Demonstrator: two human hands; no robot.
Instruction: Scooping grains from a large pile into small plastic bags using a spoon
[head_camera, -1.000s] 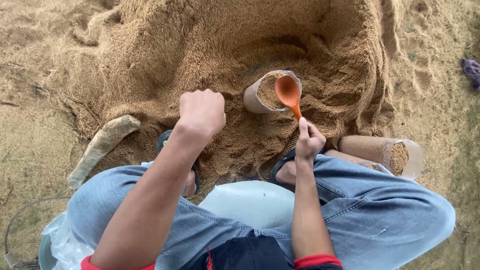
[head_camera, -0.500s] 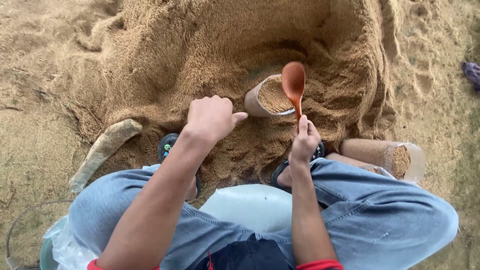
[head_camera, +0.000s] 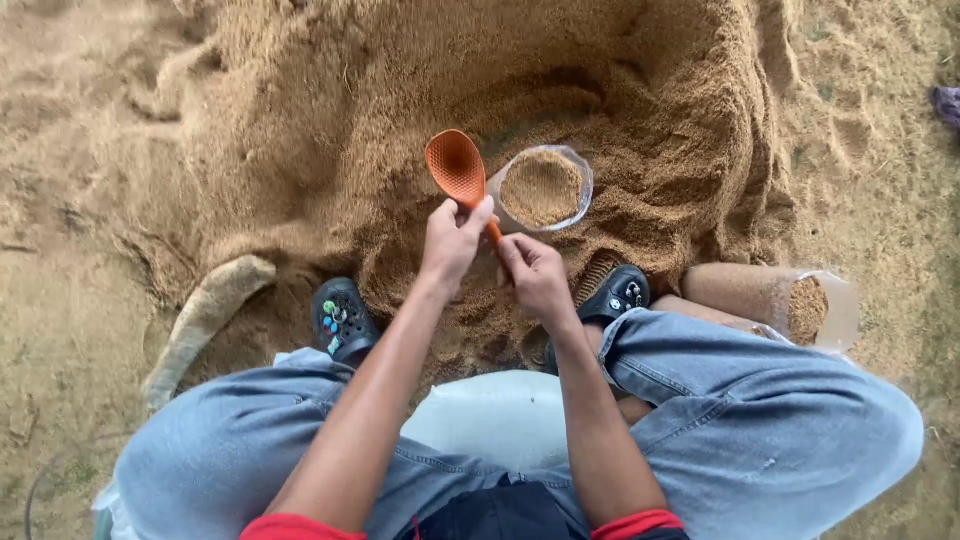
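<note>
The head view looks straight down on a broad heap of tan sawdust-like husk (head_camera: 420, 110) that fills the far half of the ground, with flatter, trodden sandy ground (head_camera: 60, 300) along the left and right edges. The person sits at the near edge, knees in pale blue jeans (head_camera: 760, 400) spread wide, a whitish sack (head_camera: 490, 420) between them and dark clogs (head_camera: 340, 320) dug into the foot of the heap.

Just beside the right knee lies a filled clear bag (head_camera: 775, 298) on its side, its open mouth showing the same tan fill. At the left a pale, curved, log-like piece (head_camera: 200, 320) rests half buried.

In a hollow of the heap stands a round clear container (head_camera: 545, 188), upright and filled nearly to its rim. Half a second ago the orange slotted spoon (head_camera: 455, 168) hung over that container's right side with only the right hand on its handle; now its bowl sits to the left of the container, empty and face up, apart from the fill. That suggests a scoop has just been tipped in and the spoon drawn back.

The left hand (head_camera: 452, 240), a loose fist over the heap a second ago, has come in and now closes its fingers round the spoon's handle just below the bowl. The right hand (head_camera: 535, 275) pinches the lower end of the handle, fingers curled, touching the left.
</note>
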